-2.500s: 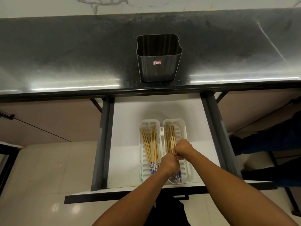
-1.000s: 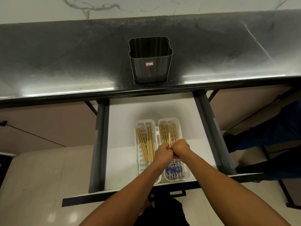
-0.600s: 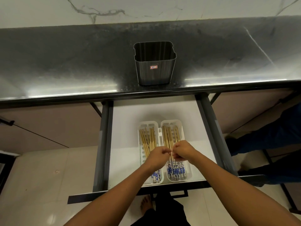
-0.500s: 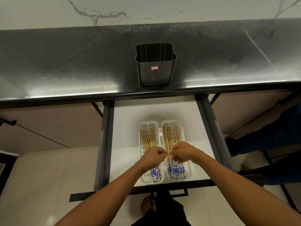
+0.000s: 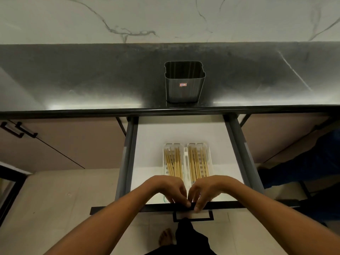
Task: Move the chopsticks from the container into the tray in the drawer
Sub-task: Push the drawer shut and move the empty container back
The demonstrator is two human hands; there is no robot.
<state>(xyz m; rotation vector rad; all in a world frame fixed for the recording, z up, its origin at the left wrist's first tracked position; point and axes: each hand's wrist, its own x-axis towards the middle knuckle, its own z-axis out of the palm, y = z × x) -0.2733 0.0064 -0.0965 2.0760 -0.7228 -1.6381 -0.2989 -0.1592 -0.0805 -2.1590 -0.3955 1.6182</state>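
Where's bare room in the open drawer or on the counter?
Free: white drawer floor left of the white slotted tray, and behind it; dark countertop either side of the steel container. Crowded: tray full of wooden chopsticks; left hand and right hand at the drawer front.

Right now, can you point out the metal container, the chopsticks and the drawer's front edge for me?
metal container point(image 5: 184, 89): head view, on its front wall near the small red label.
chopsticks point(image 5: 197, 162): head view, on the bundle in the right-hand tray compartment.
drawer's front edge point(image 5: 239, 204): head view, on the dark front rail, right of the hands.
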